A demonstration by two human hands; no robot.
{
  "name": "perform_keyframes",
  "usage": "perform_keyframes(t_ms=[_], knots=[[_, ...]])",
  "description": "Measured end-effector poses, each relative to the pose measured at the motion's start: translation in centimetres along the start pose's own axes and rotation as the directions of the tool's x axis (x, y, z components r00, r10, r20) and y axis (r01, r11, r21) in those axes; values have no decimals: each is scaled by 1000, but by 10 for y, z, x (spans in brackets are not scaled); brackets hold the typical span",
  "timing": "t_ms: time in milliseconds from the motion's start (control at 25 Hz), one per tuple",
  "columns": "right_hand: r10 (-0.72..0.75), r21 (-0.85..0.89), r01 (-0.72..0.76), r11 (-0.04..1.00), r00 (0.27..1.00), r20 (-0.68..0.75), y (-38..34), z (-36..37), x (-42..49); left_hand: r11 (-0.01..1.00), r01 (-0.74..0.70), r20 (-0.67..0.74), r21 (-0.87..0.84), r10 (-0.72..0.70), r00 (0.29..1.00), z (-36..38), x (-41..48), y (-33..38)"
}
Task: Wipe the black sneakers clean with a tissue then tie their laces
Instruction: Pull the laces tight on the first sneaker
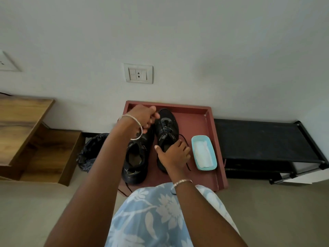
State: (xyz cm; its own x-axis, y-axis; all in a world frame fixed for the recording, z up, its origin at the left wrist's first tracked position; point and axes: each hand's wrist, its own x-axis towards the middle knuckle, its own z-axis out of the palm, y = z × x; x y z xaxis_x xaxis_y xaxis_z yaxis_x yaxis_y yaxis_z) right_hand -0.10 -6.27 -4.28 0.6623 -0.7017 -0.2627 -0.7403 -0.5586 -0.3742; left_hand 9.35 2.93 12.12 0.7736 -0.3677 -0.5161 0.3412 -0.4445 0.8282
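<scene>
White wall (178, 41) backs the red tray (194, 122) holding both black sneakers (166, 122). Right hand (173, 155) fingers (183, 148) grip one sneaker's collar; left hand (142, 116) fingers (147, 124) curl, contents unclear. Likely tying: next, gather loose laces (184, 139).

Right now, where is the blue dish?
In the head view, the dish sits at the right of the tray, beside the right sneaker.

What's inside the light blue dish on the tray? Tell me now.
A folded white tissue lies inside the light blue dish, covering most of its bottom. Anything under the tissue is hidden.
</scene>
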Motion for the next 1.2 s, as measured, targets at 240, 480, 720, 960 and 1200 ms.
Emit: perform_keyframes(t_ms=[240, 480, 720, 960, 1200], knots=[[9, -87, -14, 996, 998, -63, -4, 11, 10, 896, -435, -136, -89, 421, 897, -12, -36, 86], [2, -76, -9, 997, 996, -85, 0, 19, 18, 851, -489, -86, -190, 482, 872, -1, -46, 108], [82, -75, -83, 994, 996, -20, -3, 11, 9, 824, -557, -160, -106, 539, 827, -19, -77, 118], [32, 43, -39, 998, 988, 151, 7, -35, -7, 811, -553, -82, -194, 548, 833, -32, -114, 111], [-246, 750, 107, 652, 966, 77, -12, -189, -49, 793, -583, -47, -176, 584, 810, -32, -153, 102]])
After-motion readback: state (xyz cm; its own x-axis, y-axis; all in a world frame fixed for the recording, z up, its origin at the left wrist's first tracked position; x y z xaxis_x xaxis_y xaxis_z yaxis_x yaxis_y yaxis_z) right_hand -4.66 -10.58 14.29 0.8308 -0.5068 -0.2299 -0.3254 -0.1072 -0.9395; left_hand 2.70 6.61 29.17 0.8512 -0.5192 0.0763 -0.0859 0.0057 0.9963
